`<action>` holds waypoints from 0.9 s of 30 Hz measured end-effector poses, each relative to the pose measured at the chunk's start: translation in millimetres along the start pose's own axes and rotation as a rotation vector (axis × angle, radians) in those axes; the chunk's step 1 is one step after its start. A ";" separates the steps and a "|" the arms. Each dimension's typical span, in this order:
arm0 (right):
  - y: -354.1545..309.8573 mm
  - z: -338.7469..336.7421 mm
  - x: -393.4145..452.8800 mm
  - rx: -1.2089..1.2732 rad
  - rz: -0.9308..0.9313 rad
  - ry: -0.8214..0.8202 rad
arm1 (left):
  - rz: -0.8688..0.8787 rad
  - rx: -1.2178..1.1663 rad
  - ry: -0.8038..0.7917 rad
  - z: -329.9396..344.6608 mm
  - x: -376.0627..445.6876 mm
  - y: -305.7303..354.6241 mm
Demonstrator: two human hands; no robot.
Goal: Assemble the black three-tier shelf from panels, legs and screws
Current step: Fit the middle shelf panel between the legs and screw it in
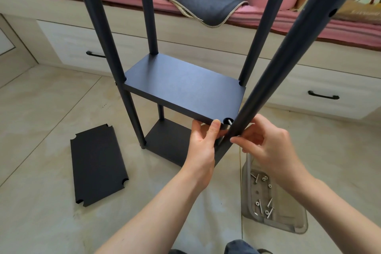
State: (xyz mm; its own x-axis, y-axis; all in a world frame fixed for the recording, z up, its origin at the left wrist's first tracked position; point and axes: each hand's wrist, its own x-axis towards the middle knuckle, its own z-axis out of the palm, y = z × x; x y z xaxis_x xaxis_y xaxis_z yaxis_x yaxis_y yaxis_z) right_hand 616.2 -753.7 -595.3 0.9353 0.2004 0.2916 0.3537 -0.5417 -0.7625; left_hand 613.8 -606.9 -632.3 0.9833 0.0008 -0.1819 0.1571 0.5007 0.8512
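The black shelf frame stands on the tiled floor with a middle panel and a bottom panel between its round legs. My left hand pinches the near right corner of the middle panel, thumb on top. A silver screw shows in the corner notch there. My right hand has its fingers curled against the near right leg, which leans toward me. A third loose panel lies flat on the floor to the left.
A clear plastic tray with several screws and washers sits on the floor at the right, below my right hand. A bed base with drawers and pink bedding runs along the back. My knee shows at the bottom edge.
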 end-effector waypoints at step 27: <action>4.8 -2.1 10.9 -0.063 -0.032 -0.076 | 0.016 0.135 0.061 0.8 4.3 10.3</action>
State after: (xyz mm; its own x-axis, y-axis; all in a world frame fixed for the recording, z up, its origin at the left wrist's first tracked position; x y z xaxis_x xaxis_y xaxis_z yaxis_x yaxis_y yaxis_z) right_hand 628.1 -755.8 -594.6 0.9223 0.2781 0.2684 0.3842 -0.5841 -0.7150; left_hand 619.7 -602.5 -623.9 0.9790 0.0630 -0.1938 0.1561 0.3794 0.9120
